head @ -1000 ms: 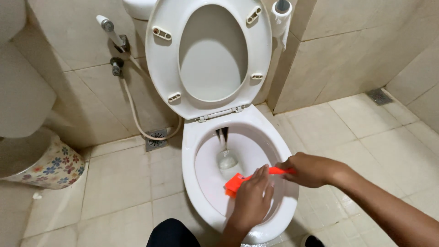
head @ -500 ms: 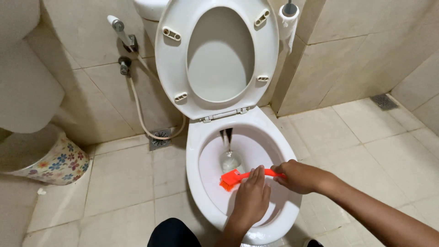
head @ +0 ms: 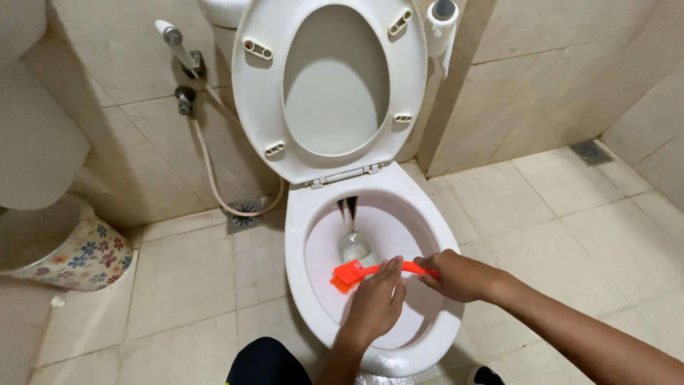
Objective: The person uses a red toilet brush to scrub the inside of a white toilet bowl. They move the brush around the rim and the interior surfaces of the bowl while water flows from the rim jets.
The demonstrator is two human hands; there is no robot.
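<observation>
A white toilet bowl (head: 306, 235) stands with its seat and lid (head: 335, 85) raised against the wall. An orange brush (head: 350, 274) lies across the inside of the bowl, bristles to the left. My right hand (head: 456, 274) grips the brush handle at the right. My left hand (head: 376, 299) rests on top of the brush near its head, fingers pressed down on it. Water and a dark streak show at the bottom of the bowl (head: 354, 242).
A spray hose (head: 206, 157) hangs on the tiled wall at the left, above a floor drain (head: 244, 212). A floral bin (head: 64, 246) stands at far left. A paper roll (head: 442, 21) is right of the lid. Another drain (head: 590, 151) sits far right.
The brush and both hands have slid slightly toward the front of the bowl. The view has shifted a little.
</observation>
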